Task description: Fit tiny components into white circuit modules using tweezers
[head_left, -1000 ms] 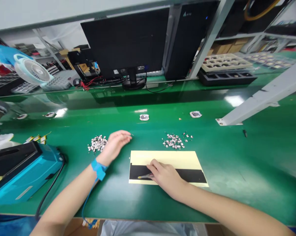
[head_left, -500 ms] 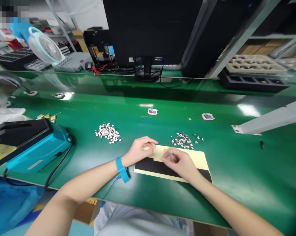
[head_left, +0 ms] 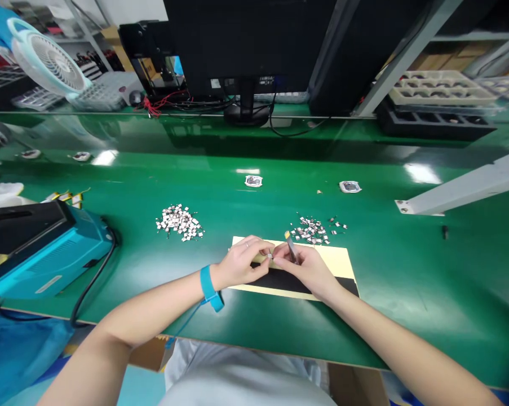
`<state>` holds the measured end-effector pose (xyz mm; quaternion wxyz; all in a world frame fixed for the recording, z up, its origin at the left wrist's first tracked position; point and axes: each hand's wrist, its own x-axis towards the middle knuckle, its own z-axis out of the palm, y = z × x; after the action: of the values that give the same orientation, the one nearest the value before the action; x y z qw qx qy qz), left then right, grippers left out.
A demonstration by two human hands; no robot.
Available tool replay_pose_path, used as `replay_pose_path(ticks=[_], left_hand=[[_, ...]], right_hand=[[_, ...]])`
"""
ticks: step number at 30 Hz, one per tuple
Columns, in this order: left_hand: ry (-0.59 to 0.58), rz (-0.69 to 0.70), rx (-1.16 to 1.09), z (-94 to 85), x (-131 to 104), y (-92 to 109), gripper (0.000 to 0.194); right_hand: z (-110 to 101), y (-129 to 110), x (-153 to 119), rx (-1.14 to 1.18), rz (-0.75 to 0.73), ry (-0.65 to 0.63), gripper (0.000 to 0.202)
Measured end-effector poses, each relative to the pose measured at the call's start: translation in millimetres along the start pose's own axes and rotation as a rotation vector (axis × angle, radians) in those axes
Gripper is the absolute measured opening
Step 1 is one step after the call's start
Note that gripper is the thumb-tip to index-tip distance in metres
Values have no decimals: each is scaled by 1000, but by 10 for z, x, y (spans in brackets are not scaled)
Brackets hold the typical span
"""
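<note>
My left hand [head_left: 248, 260], with a blue strap at the wrist, pinches a small whitish square part [head_left: 270, 256] between thumb and forefinger. A short dark wire sticks up from that part. My right hand [head_left: 305, 266] is closed around a slim grey tool [head_left: 292, 247] with a yellow end pointing up and away. The right fingertips meet the small part from the right; whether they grip it too I cannot tell. Under both hands lies a pale yellow sheet [head_left: 339, 260] with a black strip [head_left: 288, 279] across it.
A pile of small white parts [head_left: 179, 222] lies to the left, a smaller pile [head_left: 311, 230] beyond my right hand. White-rimmed housings [head_left: 253, 181] sit farther back. A teal and black machine [head_left: 60, 248] stands left, a metal bracket [head_left: 461, 189] right, and a monitor [head_left: 249, 51] behind.
My hands have come together over the sheet, and the small part now shows between the fingertips. The grey tool has swung upright in my right hand. The view has shifted slightly.
</note>
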<state>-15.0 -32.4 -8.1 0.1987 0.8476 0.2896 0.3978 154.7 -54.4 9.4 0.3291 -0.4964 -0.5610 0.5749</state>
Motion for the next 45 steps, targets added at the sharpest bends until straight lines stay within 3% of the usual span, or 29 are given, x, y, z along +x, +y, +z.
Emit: replay_pose_path(ticks=[13, 26, 31, 35, 39, 42, 45], left_hand=[[13, 100, 23, -2, -33, -14, 29], [73, 264, 67, 44, -62, -43, 32], [56, 127, 13, -6, -35, -11, 25], [61, -6, -32, -30, -13, 25, 14], [19, 28, -71, -10, -12, 98, 13], [-79, 75, -51, -49, 73, 127, 21], [-204, -46, 83, -179, 320, 12, 26]], right_hand=[[-18, -25, 3, 49, 19, -70, 17], [51, -44, 33, 194, 92, -4, 16], [11, -31, 47, 288, 133, -38, 30], [-44, -63, 44, 281, 142, -73, 29], [-64, -94, 38, 241, 70, -102, 29], [-151, -73, 88, 38, 15, -90, 28], [-341, -30, 168, -245, -79, 88, 25]])
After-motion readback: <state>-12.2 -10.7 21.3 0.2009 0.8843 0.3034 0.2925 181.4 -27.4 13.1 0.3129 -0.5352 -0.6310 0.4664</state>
